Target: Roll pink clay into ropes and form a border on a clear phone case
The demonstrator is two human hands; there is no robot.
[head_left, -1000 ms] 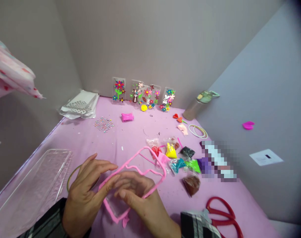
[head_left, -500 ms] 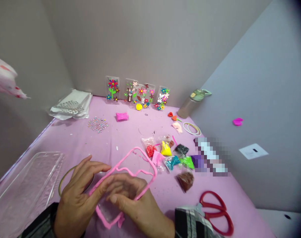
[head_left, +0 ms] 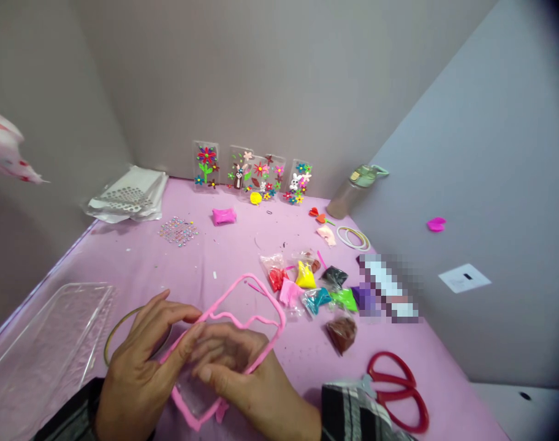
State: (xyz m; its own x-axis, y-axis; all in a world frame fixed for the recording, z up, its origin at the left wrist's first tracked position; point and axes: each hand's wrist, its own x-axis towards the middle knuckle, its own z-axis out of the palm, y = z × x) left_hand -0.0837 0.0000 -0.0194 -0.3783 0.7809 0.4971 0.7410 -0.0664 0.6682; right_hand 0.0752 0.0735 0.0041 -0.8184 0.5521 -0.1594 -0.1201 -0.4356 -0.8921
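A clear plastic panel is edged all round with a rope of pink clay, and a wavy pink strand runs across its upper part. My left hand pinches the panel's left edge, thumb on the clay and index finger stretched along the outside. Behind the panel, the fingers of my right hand curl and show through the clear plastic, while its thumb lies over the near side. A small pink lump hangs at the panel's lower edge. Part of the left border is covered by my left thumb.
Bagged clay in several colours, including a brown bag, lies right of the panel. Red-handled scissors rest by my right sleeve. A clear tray sits at left. Decorated panels stand at the back near a bottle.
The whole view has shifted slightly. My hands keep almost the same grip on the panel, with the left thumb still pressed along its clay edge.
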